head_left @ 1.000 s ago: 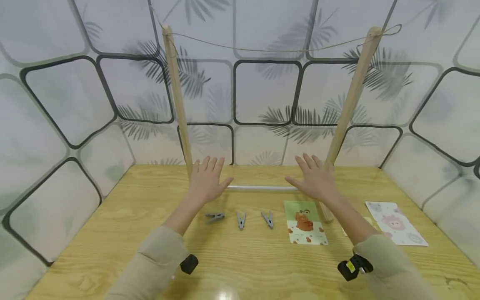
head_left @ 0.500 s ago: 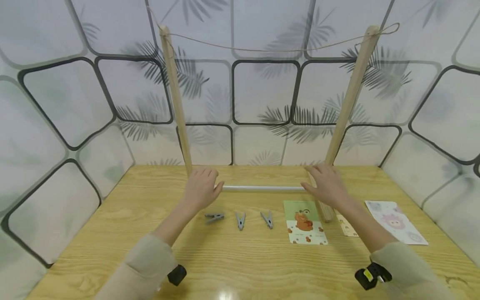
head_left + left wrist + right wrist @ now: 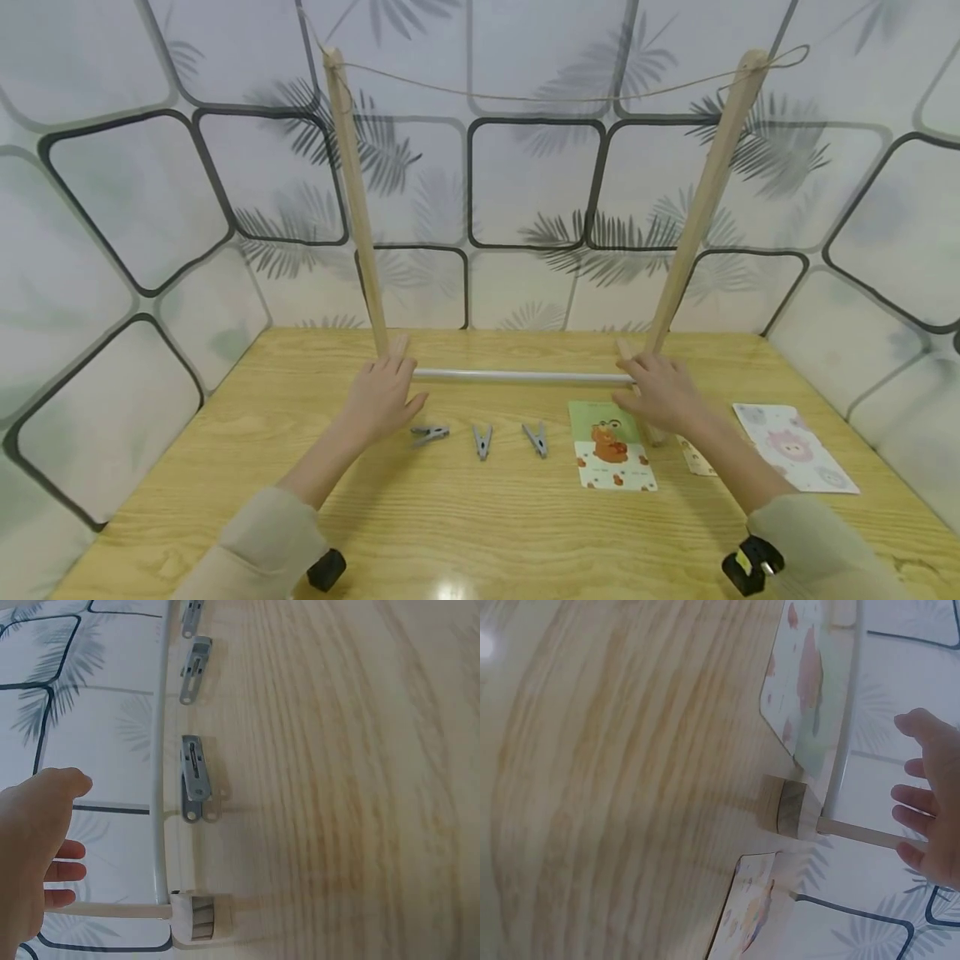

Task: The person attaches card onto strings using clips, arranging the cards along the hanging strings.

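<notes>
My left hand (image 3: 378, 396) hangs above the left foot of a wooden rack, just in front of its left post (image 3: 356, 200). The right hand (image 3: 663, 396) is over the rack's right foot, in front of the right post (image 3: 705, 200). Fingers of both hands are relaxed, thumbs spread toward the middle, and nothing is held; the wrist views show them apart from the posts' bases. A white rod (image 3: 517, 376) joins the feet, and a thin string (image 3: 525, 99) sags between the post tops. Three grey clothespins (image 3: 482, 450) lie in a row before the rod.
A green and white card (image 3: 611, 446) with a cartoon bear lies left of the right foot. A cream card (image 3: 697, 460) is partly hidden by my right arm. Farther right lies a white card with a pink figure (image 3: 789, 450). Patterned fabric walls (image 3: 532, 183) enclose the wooden table (image 3: 480, 533).
Both hands have come down and back toward me and spread apart, from raised with fingers stretched to relaxed over the rack's feet. Rack, clothespins and cards have stayed in place.
</notes>
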